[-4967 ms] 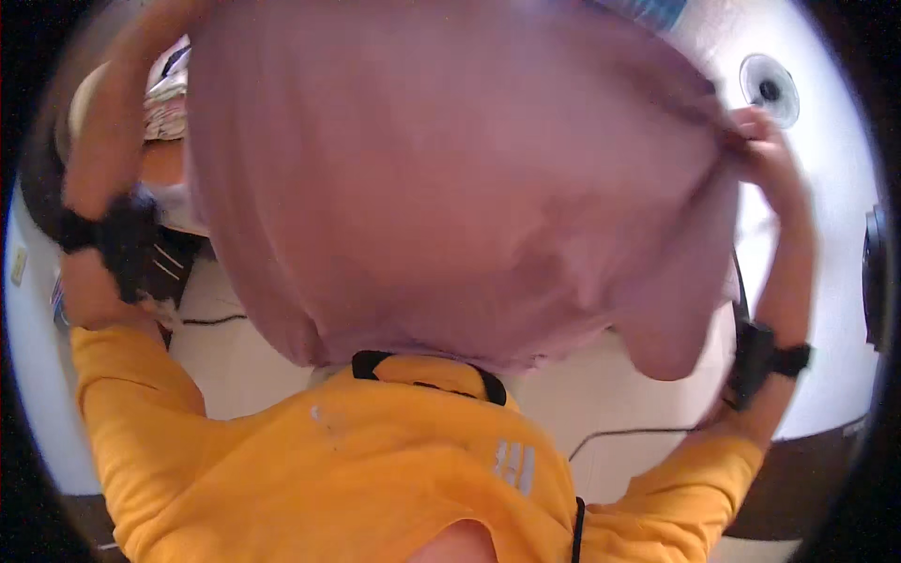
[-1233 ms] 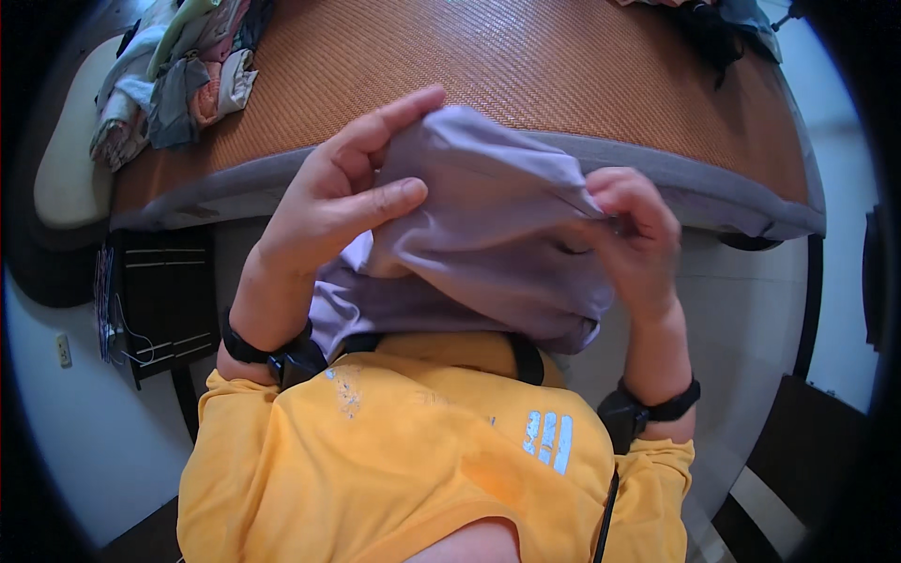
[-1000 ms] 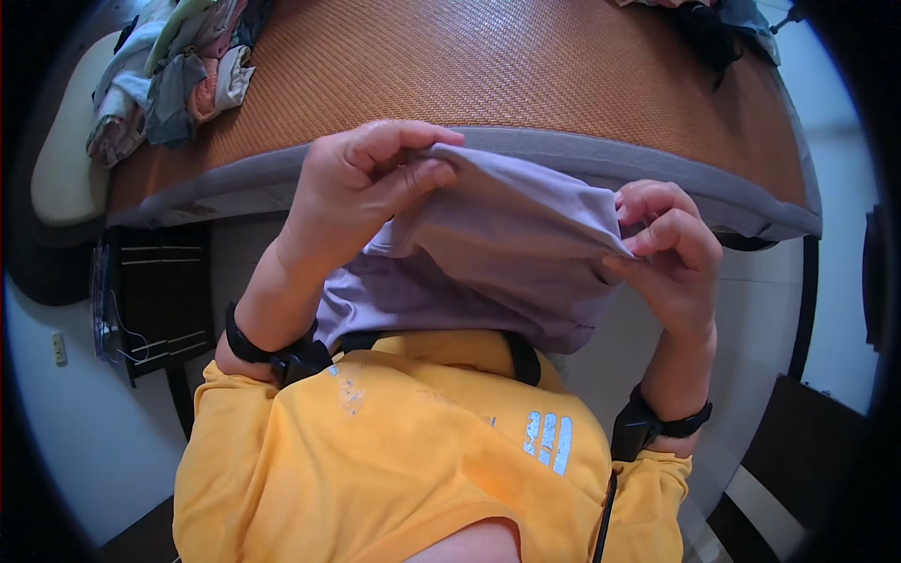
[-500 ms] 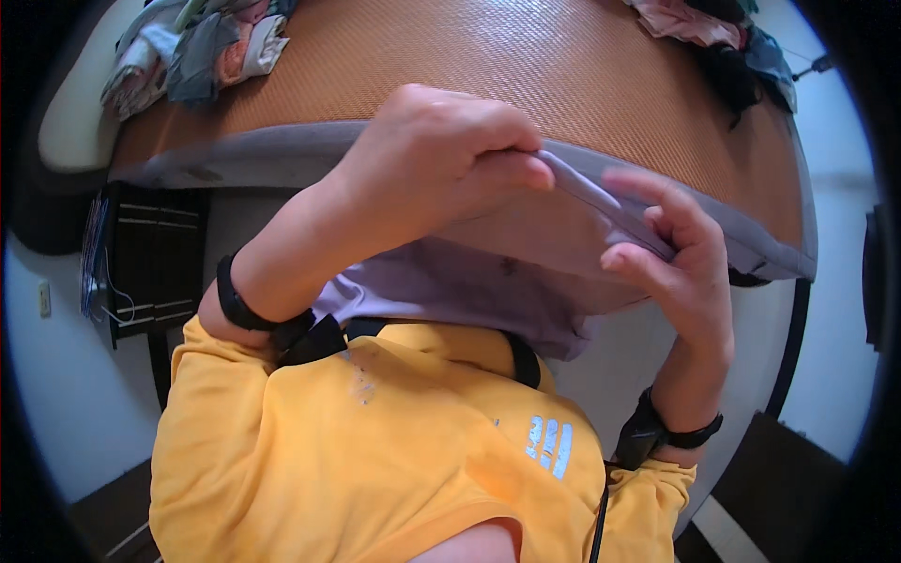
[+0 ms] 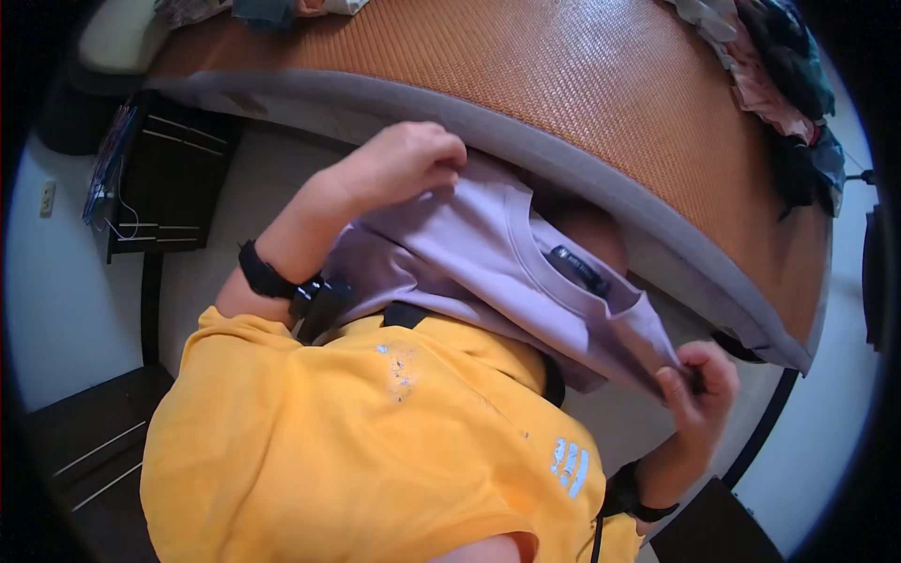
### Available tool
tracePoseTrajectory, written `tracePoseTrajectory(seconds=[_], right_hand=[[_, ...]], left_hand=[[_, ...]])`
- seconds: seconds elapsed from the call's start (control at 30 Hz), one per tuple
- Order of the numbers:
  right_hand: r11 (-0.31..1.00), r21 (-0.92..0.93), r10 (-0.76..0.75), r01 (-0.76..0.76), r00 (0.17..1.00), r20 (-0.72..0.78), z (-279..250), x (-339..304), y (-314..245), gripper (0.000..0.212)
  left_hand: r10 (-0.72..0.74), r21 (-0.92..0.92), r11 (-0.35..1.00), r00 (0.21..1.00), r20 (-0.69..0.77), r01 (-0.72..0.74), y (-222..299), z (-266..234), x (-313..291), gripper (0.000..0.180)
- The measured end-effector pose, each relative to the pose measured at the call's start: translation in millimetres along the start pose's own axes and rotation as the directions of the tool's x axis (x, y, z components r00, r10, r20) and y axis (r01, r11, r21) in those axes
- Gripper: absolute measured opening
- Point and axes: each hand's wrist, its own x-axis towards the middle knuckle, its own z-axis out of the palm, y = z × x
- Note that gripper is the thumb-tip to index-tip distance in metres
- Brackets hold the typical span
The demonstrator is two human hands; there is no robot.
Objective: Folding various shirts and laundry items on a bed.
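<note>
A light purple T-shirt (image 5: 450,236) hangs stretched between my hands in front of my yellow top. Its round neckline, with a dark label inside, faces up toward the bed edge. My left hand (image 5: 411,161) is closed on one shoulder of the shirt, close to the bed's side. Lower and to the right, my right hand (image 5: 699,380) pinches the other shoulder between thumb and fingers. The lower part of the shirt drops out of sight below my arms.
Ahead lies a bed with a brown woven mat (image 5: 563,84) and a grey side edge. Folded clothes (image 5: 267,11) sit at its far left, and a heap of clothes (image 5: 784,94) at its right. A dark cabinet (image 5: 178,178) stands to the left.
The shirt has spread out, and its neckline and label now show. My right hand has moved down and closed on the fabric; my left has shifted slightly left and down. The view has tilted.
</note>
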Motion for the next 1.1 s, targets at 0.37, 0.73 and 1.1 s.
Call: tracePoseTrajectory(seconds=[0.37, 0.73, 1.1], right_hand=[[0.908, 0.106, 0.382, -0.405, 0.905, 0.19, 9.8, -36.9, 43.9, 0.014], [0.987, -0.149, 0.071, -0.061, 0.996, 0.06, 17.5, -36.6, 42.6, 0.013], [0.894, -0.337, -0.389, 0.294, 0.883, -0.262, -20.9, -40.8, 17.1, 0.019]], left_hand=[[0.052, -0.332, 0.937, 0.898, 0.436, 0.107, 26.3, -2.6, -73.8, 0.008], [-0.039, 0.138, 0.99, 0.998, 0.045, 0.032, 16.1, 17.0, -42.1, 0.055], [0.253, -0.159, 0.961, 0.95, 0.182, -0.225, 52.8, -55.9, -44.3, 0.036]])
